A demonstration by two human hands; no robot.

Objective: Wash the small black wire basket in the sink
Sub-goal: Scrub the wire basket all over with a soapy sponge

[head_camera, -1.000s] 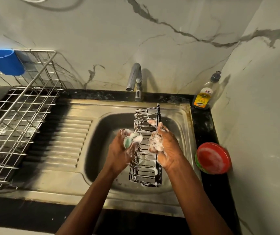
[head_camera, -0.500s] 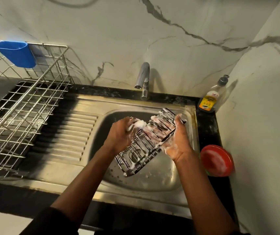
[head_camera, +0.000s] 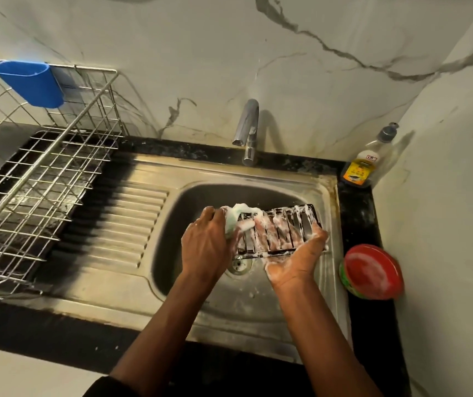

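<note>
Over the sink (head_camera: 284, 310) bowl, the right hand (head_camera: 296, 260) cradles the small black wire basket (head_camera: 279, 229) from beneath, fingers curled on its far edge. The left hand (head_camera: 205, 247) grips a sudsy sponge (head_camera: 233, 217) against its left end. Scrubbing is under way; rinsing comes next, since the tap (head_camera: 248, 130) seems dry.

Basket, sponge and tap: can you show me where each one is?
wire basket (head_camera: 279, 229), head view, on the soapy wires in its middle.
sponge (head_camera: 231, 222), head view, on its foamy green side.
tap (head_camera: 249, 121), head view, on the curved spout.
</note>
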